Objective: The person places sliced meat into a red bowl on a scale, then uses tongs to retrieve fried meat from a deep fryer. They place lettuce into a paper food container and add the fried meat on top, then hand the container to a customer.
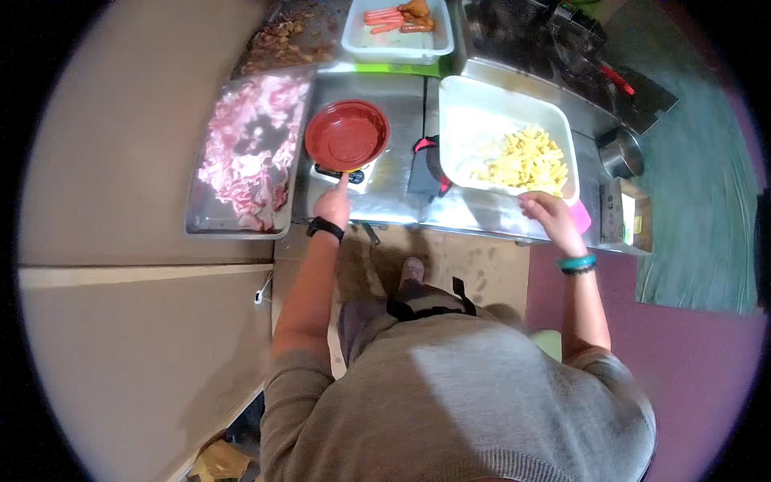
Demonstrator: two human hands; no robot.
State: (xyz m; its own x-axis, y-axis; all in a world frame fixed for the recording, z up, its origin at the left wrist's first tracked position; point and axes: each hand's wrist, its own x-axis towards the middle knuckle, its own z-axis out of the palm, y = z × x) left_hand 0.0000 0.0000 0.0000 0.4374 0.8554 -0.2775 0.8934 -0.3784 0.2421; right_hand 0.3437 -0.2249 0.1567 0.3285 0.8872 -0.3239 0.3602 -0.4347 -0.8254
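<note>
**One finger at the scale, the other hand at the fries tray**

Just left of centre in the frame, the left hand [333,205] points its index finger forward, the other fingers curled in; the fingertip touches the front of a small kitchen scale [341,172]. It holds nothing. A black wristband sits on that wrist. A red bowl [347,134] stands on the scale, above the fingertip.

Right of centre, the right hand [546,215] rests at the near edge of a white tray [474,112], fingers loosely bent and spread over the rim. Whether it grips anything, I cannot tell. A turquoise band and a dark bead bracelet circle that wrist. Cut fries [526,161] lie heaped in the tray's near right part, just above the hand.

In the left part of the frame, a metal tray of raw sliced meat [253,149] lies beside the bowl. At the top centre, a white tub [397,44] holds sausages. A small steel pot [622,153] stands at the right of the fries tray.
</note>
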